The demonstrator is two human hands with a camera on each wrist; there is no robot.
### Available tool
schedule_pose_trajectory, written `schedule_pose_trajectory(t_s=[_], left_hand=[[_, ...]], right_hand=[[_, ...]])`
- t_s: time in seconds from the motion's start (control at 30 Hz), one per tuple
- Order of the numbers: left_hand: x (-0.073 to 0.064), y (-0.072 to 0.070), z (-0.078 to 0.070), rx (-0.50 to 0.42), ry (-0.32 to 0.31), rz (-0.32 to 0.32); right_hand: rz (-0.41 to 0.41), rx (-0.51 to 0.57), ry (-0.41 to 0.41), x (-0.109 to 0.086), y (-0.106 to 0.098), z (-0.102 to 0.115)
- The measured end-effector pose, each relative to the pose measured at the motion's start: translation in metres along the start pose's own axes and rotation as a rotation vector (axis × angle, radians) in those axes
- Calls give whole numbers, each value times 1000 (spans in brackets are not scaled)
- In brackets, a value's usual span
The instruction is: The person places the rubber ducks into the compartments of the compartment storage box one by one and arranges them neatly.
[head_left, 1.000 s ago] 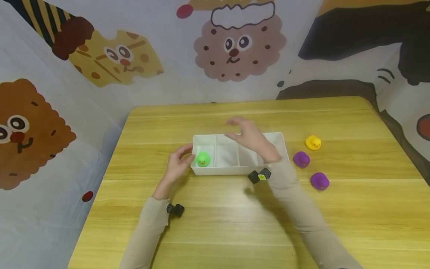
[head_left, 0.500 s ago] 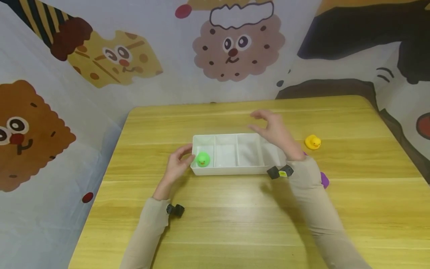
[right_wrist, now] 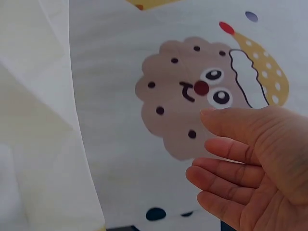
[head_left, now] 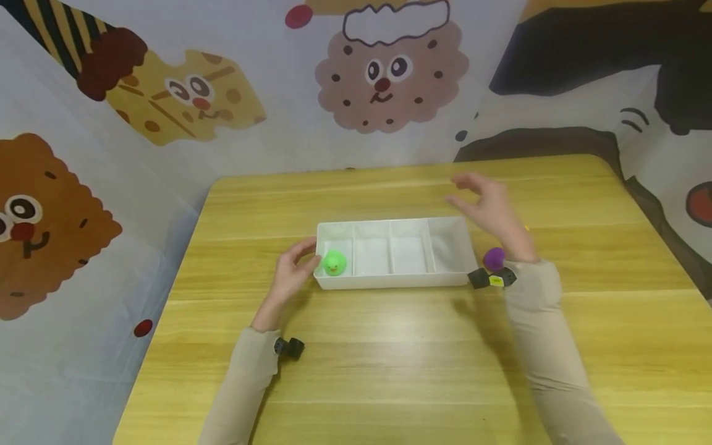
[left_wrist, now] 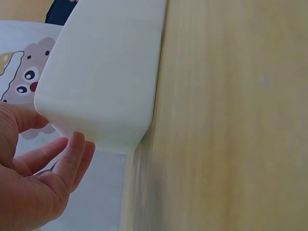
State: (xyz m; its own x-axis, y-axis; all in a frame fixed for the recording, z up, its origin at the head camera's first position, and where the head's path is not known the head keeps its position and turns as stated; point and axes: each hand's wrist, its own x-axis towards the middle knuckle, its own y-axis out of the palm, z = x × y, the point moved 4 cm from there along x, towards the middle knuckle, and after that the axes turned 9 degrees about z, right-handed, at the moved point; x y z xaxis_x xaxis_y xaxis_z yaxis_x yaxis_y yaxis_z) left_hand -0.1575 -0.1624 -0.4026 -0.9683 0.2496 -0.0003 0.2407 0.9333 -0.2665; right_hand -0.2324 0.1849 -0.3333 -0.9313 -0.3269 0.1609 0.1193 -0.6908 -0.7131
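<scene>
A white divided tray (head_left: 392, 281) with several compartments lies lengthwise on the table. A green rubber duck (head_left: 335, 263) sits in its leftmost compartment. My left hand (head_left: 292, 269) rests against the tray's left end, thumb and fingertips touching the outside of the wall; the left wrist view shows this hand (left_wrist: 43, 178) beside the white tray wall (left_wrist: 101, 72). Beyond the tray's right back corner my right hand (head_left: 492, 210) hovers with fingers loosely spread and nothing in them. In the right wrist view the empty palm of this hand (right_wrist: 260, 163) shows. A purple rubber duck (head_left: 494, 258) lies beneath the right wrist.
A sliver of a yellow thing (head_left: 527, 228) peeks out beside the right wrist, mostly hidden. Small black cameras sit on both sleeves. The wooden table (head_left: 389, 364) meets a cartoon-printed cloth (head_left: 278, 142) at the back.
My right hand has moved rightward from over the tray's middle to past its right end, its forearm now covering one purple duck and most of the yellow one. The left hand stays put.
</scene>
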Motion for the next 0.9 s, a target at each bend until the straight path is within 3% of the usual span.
schedule_pose_trajectory(t_s=[0.27,0.43,0.57,0.7,0.9], left_hand=[[7,-4,28,-8,19,-8],[11,-3,30,40,63,-10],[8,-2,14,38,85,1],[2,0,-5,29,54,9],[1,0,-4,9,27,5]], right_hand=[[-12,44,38,-10,-13,-20],[-38,15,57,-20,-23,-33],[-41,-8,71,-25,-28,-43],[-32,-3,77,-29,-31,-56],[-2,19,119,-37,-35,-77]])
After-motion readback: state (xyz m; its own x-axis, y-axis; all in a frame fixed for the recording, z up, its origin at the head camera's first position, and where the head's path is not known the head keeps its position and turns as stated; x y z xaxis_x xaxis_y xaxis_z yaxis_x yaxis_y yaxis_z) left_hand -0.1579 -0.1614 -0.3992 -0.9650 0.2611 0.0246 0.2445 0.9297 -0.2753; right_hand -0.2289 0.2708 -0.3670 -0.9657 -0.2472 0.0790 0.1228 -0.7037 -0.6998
